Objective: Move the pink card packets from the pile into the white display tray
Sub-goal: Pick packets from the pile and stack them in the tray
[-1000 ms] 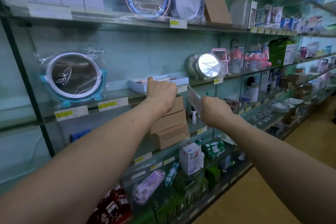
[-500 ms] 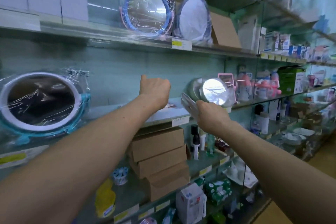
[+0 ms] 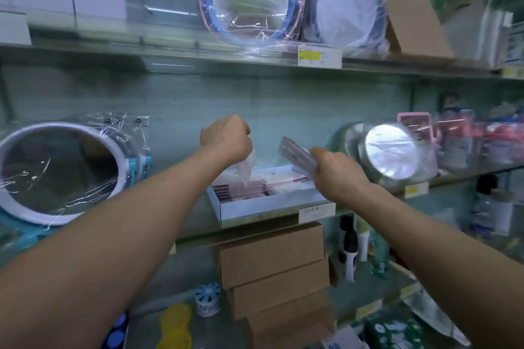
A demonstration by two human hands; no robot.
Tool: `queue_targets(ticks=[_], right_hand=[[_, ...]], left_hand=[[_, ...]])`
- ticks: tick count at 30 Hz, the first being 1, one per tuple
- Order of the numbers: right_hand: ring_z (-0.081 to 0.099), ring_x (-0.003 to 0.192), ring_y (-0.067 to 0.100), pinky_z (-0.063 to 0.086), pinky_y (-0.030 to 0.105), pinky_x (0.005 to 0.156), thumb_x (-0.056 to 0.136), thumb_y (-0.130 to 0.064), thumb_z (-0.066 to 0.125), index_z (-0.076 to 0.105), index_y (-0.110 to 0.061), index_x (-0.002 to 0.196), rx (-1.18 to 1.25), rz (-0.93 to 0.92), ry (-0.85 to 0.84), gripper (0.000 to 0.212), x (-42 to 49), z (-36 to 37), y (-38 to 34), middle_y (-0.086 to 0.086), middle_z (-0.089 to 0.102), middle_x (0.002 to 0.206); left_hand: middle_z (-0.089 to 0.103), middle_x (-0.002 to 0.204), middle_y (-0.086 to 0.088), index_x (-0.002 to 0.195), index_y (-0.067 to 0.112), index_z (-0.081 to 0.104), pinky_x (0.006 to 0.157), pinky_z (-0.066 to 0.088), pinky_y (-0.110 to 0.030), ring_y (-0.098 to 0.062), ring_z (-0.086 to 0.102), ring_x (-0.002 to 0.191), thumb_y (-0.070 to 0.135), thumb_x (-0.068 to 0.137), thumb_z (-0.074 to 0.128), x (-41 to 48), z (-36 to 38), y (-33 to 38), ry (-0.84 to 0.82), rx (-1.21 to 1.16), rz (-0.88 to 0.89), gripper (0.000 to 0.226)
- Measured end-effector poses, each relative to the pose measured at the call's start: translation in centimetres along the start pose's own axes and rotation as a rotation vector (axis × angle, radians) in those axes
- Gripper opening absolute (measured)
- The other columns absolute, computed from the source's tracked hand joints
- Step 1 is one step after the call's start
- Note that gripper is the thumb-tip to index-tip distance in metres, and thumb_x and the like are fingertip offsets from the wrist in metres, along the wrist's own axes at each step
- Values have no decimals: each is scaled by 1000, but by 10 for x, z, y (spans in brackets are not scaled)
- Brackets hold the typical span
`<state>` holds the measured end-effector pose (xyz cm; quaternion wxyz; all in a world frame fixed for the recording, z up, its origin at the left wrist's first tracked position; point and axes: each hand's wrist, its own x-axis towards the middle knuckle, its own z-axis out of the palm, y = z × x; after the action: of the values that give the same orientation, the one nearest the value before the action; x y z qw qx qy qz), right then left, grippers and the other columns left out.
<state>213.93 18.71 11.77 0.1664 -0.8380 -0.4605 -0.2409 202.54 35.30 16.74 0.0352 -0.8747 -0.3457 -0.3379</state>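
A white display tray sits on the middle glass shelf, with several pink card packets lying flat in its left half. My left hand hovers over the tray and pinches one pink packet that hangs down, its lower end touching the packets in the tray. My right hand is just right of the tray and grips a small stack of pink packets that points up and to the left.
Round wrapped mirrors stand on the same shelf: a teal one at the left, a silver one at the right. Brown cardboard boxes are stacked on the shelf below. The upper shelf carries two more mirrors.
The view rose and moved closer, so the tray's inside now shows. My left hand has lifted above the tray with a packet hanging from it. My right hand still holds its stack.
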Motion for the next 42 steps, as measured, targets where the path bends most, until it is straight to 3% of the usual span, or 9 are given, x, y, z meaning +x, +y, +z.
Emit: queue_targets(ticks=[3, 7, 11, 16, 26, 30, 33, 38, 42], right_hand=[[45, 69, 30, 32, 32, 58, 87, -1, 44, 45, -10, 104, 31, -55, 43, 19, 24, 13, 5, 13, 64, 95], [49, 74, 33, 33, 32, 59, 87, -2, 43, 47, -11, 110, 63, -128, 68, 25, 58, 22, 17, 14, 64, 98], [57, 83, 35, 33, 32, 60, 88, -3, 42, 49, -13, 114, 106, -183, 114, 28, 82, 36, 34, 14, 65, 100], [58, 86, 37, 37, 35, 62, 89, -6, 41, 50, -16, 118, 222, -261, 120, 32, 100, 59, 51, 14, 66, 99], [58, 99, 29, 40, 32, 72, 95, -8, 44, 59, -21, 125, 579, -519, 204, 36, 110, 77, 39, 4, 64, 113], [57, 105, 25, 44, 31, 82, 92, -5, 48, 65, -20, 120, 631, -570, 144, 36, 117, 83, 39, 1, 62, 117], [56, 110, 26, 43, 30, 85, 89, -11, 55, 57, -19, 129, 610, -435, 54, 41, 119, 84, 39, 4, 56, 127], [53, 84, 17, 41, 10, 50, 83, -9, 66, 34, -20, 145, 992, -189, -265, 71, 115, 93, 36, 1, 46, 135], [63, 90, 18, 51, 26, 68, 83, -1, 61, 23, -25, 149, 1127, -134, -418, 79, 111, 89, 39, -3, 41, 139]], left_hand=[[62, 92, 2, 83, 30, 65, 72, 42, -28, -28, 51, 83, 11, 83, 51, 11, 8, -8, -26, -63, -95, 24], [67, 116, 1, 110, 23, 71, 87, 50, -33, -25, 59, 106, 15, 86, 54, 22, 19, -8, -24, -184, -209, 30], [70, 105, -6, 101, 12, 74, 86, 52, -31, -26, 63, 97, 11, 86, 56, 27, 30, -2, 5, -393, -345, 23], [54, 74, -12, 80, 4, 68, 55, 36, -25, -24, 47, 67, 20, 89, 54, 23, 39, 12, 23, -464, -471, 23], [60, 78, -7, 94, 7, 73, 79, 51, -34, -22, 56, 66, 50, 93, 42, 14, 36, 31, -142, -645, -685, 53], [65, 82, -7, 97, 9, 69, 79, 55, -35, -21, 61, 69, 39, 88, 60, 16, 38, 26, -220, -736, -727, 32], [65, 84, -10, 97, 10, 62, 71, 56, -34, -21, 63, 69, 19, 89, 63, 17, 42, 19, -199, -859, -744, 12], [65, 82, -10, 95, 10, 60, 60, 52, -31, -20, 62, 67, 11, 91, 58, 19, 47, 4, -181, -971, -753, 5], [65, 79, -11, 93, 10, 61, 55, 54, -28, -19, 62, 61, 8, 91, 56, 16, 50, -4, -189, -1018, -764, 6]])
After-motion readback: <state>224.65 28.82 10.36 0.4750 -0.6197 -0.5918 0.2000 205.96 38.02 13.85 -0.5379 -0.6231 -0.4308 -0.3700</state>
